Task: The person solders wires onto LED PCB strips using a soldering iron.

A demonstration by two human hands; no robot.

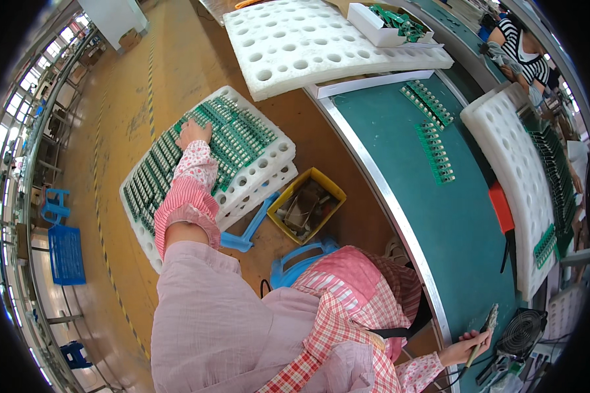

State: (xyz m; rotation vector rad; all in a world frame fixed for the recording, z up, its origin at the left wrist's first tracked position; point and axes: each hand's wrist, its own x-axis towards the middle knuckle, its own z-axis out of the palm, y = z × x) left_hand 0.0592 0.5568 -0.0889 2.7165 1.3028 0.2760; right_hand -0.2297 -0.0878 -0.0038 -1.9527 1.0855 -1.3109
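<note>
My left arm reaches out to rows of green circuit board strips [239,134] laid on a stack of white foam trays [278,154]. My left hand [194,133] is closed, its fingers curled down onto a circuit board strip near the far side; the fingertips are partly hidden. At the lower right, over the bench, my right hand [469,347] is closed around a slim tool [472,357] with a pale handle. A rough greyish piece [491,317] rises beyond those fingers; I cannot make out whether it belongs to the tool.
Circuit board strips [434,154] lie on the green bench [400,144]. White foam [295,42] holds a box [373,29] of boards. A yellow bin [337,196] and blue stool [242,239] stand below. A fan [523,331] sits lower right. Another person [521,49] is across the bench.
</note>
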